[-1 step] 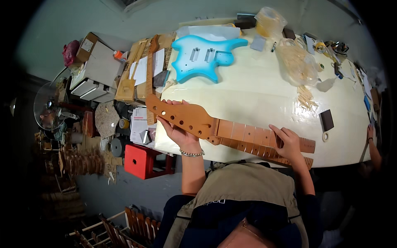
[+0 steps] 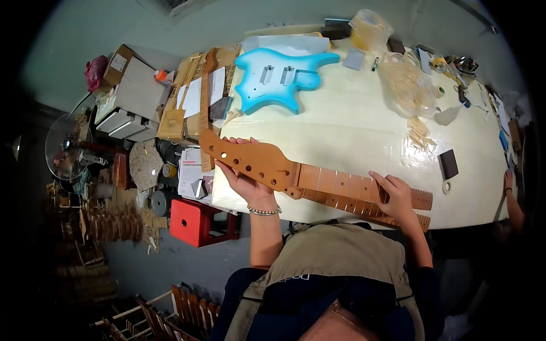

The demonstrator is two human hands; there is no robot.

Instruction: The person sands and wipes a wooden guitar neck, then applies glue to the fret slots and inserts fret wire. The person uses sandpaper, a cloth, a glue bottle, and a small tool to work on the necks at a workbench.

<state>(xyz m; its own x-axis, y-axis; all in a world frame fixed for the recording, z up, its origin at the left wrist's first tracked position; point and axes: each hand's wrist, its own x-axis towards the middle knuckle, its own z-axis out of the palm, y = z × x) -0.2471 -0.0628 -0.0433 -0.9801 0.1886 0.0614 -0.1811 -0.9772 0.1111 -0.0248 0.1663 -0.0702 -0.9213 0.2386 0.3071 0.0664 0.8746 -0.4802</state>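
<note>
Brown wooden guitar neck [image 2: 324,177] lies crosswise in front of me, headstock to the left, with a row of tuner holes. My left hand [image 2: 250,187] supports the headstock from beneath, its fingertips showing past the far edge. Toward the other end, my right hand [image 2: 397,198] grips the neck, with the index finger stretched over the fretboard. A second guitar neck [image 2: 335,203] sits just under and on the near side of the first, partly hidden by it. Whether my hands also hold this one, I cannot tell.
On the pale table [image 2: 352,131] lie a blue-and-white guitar body [image 2: 253,85], a plastic bag [image 2: 406,85], thin wooden sticks [image 2: 421,135], a dark block [image 2: 449,163] and a tape roll [image 2: 446,186]. Another neck [image 2: 205,102] lies left, above a red stool [image 2: 190,221]. Another person's hand [image 2: 508,181] shows far right.
</note>
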